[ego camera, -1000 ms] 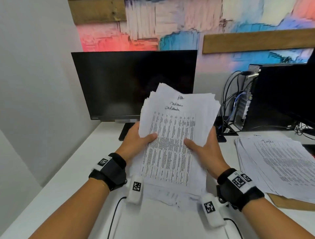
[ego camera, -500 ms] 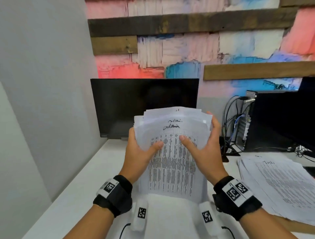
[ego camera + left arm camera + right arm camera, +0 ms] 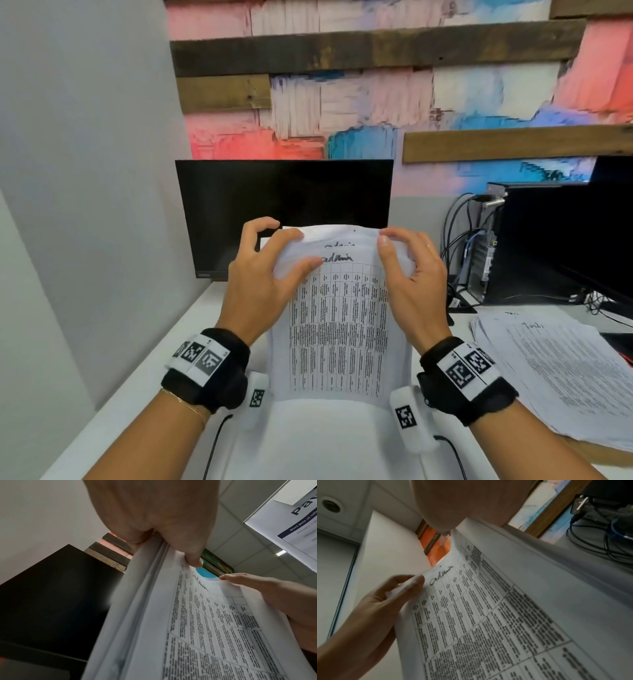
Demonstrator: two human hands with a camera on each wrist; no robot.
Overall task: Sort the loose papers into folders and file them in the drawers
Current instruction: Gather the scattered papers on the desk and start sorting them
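- Gripping the papers upright on the surface, left hand and right hand pinch their top corners.
- Second pile lies right.

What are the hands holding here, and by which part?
Both hands hold one stack of printed papers upright on the desk. The left hand and the right hand pinch its two upper corners, thumbs on the front sheet.
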